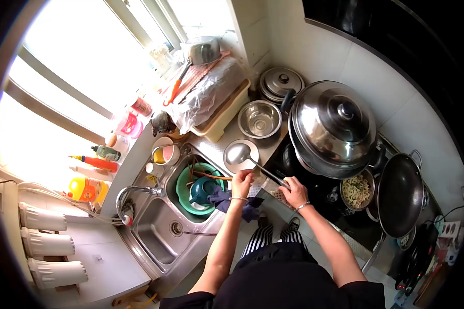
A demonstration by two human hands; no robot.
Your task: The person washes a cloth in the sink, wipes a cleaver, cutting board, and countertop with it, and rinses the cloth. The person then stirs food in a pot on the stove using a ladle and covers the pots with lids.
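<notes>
A metal ladle (237, 153) lies with its bowl over a white plate (246, 168) on the counter. My right hand (294, 192) is closed round the end of its handle, by the stove's edge. Close to the plate's near rim, my left hand (241, 183) has its fingers curled together; what they hold, if anything, is hidden. A thin brown stick reaches from the green basin (182, 181) toward my left hand. Below my left wrist, a dark cloth (250, 210) hangs over the sink's edge. Inside the basin sits a teal bowl (205, 189).
A large lidded steamer pot (332, 129) stands on the stove (327, 206). Beside it are a pot of noodles (357, 192) and a black wok (399, 195). A steel bowl (259, 119) sits behind the plate. The sink (162, 226) and faucet (139, 190) are at left.
</notes>
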